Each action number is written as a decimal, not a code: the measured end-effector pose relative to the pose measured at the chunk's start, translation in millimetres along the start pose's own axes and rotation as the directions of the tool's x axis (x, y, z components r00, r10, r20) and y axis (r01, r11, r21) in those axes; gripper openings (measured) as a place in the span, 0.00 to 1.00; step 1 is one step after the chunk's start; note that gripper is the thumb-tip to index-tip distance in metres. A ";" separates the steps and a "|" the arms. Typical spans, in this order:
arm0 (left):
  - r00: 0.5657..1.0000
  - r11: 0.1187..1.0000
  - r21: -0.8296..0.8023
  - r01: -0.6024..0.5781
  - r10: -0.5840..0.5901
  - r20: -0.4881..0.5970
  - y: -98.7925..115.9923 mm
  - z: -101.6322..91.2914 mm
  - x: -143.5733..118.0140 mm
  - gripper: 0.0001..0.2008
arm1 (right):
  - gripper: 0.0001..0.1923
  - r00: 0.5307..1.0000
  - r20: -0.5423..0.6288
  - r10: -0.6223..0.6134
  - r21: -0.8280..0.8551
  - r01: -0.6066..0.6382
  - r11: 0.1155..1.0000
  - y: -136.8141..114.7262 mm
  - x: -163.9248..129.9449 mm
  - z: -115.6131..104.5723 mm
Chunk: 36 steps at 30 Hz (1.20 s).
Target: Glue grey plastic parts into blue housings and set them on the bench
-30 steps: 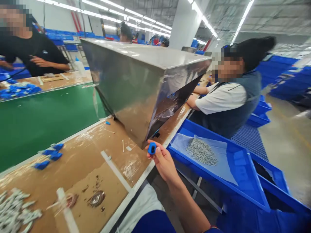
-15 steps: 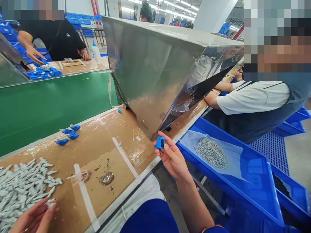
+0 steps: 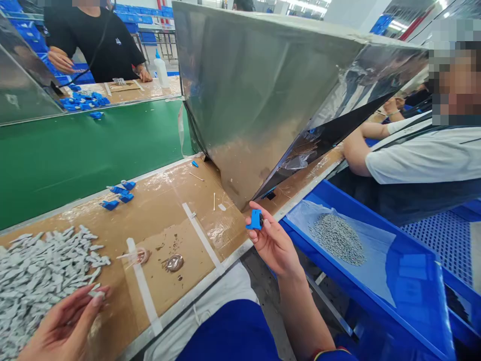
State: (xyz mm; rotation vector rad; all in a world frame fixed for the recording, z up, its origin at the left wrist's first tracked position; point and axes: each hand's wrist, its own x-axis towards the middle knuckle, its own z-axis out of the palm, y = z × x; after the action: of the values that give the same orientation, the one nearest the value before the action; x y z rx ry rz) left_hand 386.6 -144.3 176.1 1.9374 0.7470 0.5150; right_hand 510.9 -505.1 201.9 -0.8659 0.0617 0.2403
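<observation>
The right hand (image 3: 276,240) was raised just off the near edge of the desk (image 3: 169,200), at the centre of the frame, its thumb and fingertips pinching a small blue plastic part (image 3: 256,219). The left hand (image 3: 63,328), at the lower left, lay with fingers loosely spread, the fingertips touching the near edge of a heap of small grey pieces (image 3: 41,265); whether it had closed on one could not be told.

Between the hands, the cardboard-covered desk carried strips of white tape and a dark smear with a shiny blob (image 3: 175,262). A few more blue parts (image 3: 119,194) lay near the green conveyor belt (image 3: 82,150). A large slanted metal hopper (image 3: 263,95) stood over the upper centre. At the right, a blue tray (image 3: 413,281) held a plastic sheet with a mound of tiny grey bits (image 3: 337,238). One co-worker sat at the far right, arms on the desk; another in a black shirt stood at the upper left by a pile of blue parts (image 3: 80,100) and a white bottle (image 3: 162,72).

The pinched part was held over open space beyond the desk edge, so a loose grip would likely drop it to the floor. The left hand could scatter grey pieces off the edge.

No writing was legible; the black shirt's small logo was too small to read.
</observation>
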 end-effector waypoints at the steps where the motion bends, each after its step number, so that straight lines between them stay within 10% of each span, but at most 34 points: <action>1: 0.999 0.999 -0.032 0.040 -0.040 -0.012 4.0 1.4 -1.7 0.12 | 0.24 1.000 0.003 0.007 0.007 -0.007 1.000 0.8 0.2 -0.3; 13: 0.979 0.944 -0.260 0.203 -0.192 0.067 13.4 8.4 -11.0 0.23 | 0.23 0.997 -0.067 0.022 -0.137 -0.031 0.990 12.6 0.8 -8.2; 23: 0.978 0.821 -0.538 0.190 -0.109 0.178 8.7 7.8 -19.4 0.21 | 0.22 0.998 -0.033 0.052 -0.329 -0.060 0.942 79.3 30.7 -34.4; 36: 0.990 0.932 -0.363 -0.019 0.070 0.125 14.4 3.0 -20.2 0.13 | 0.22 0.999 -0.039 0.004 -0.327 -0.017 0.945 87.4 29.9 -26.2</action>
State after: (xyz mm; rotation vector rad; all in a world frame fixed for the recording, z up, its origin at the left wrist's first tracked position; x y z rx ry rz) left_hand 377.9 -165.2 186.8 1.6284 0.4820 0.5031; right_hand 520.6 -465.1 115.1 -1.2026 0.0626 0.2478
